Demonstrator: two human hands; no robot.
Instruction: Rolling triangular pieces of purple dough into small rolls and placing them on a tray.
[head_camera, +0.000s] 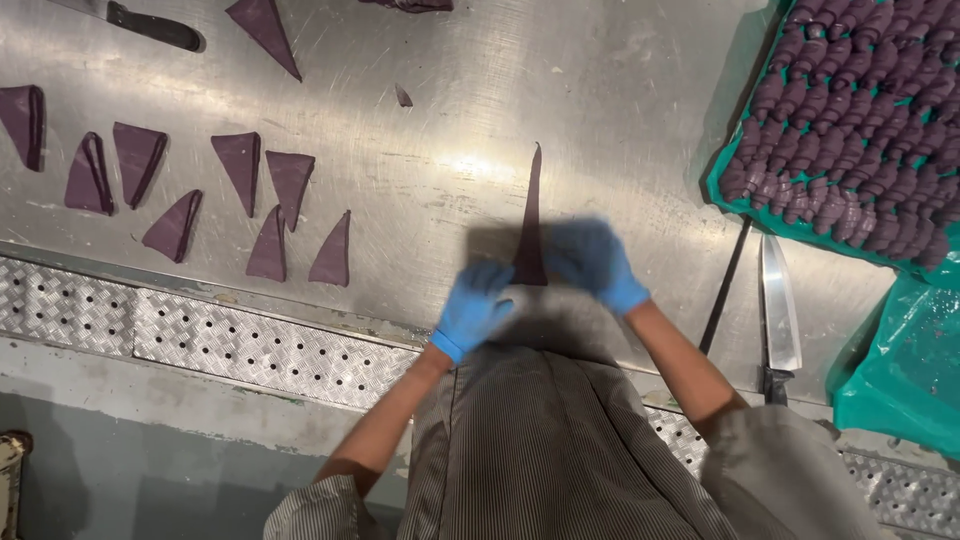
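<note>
Purple dough triangle (530, 215) is lying on the steel tabletop (620, 120), its wide end being pinched by the left hand (475, 305) and right hand (597, 262).

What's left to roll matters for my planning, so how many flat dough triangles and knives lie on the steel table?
Loose flat purple dough triangles: 9
Long purple dough triangle under left hand and right hand: 1
Steel knives: 2
Total: 12
</note>
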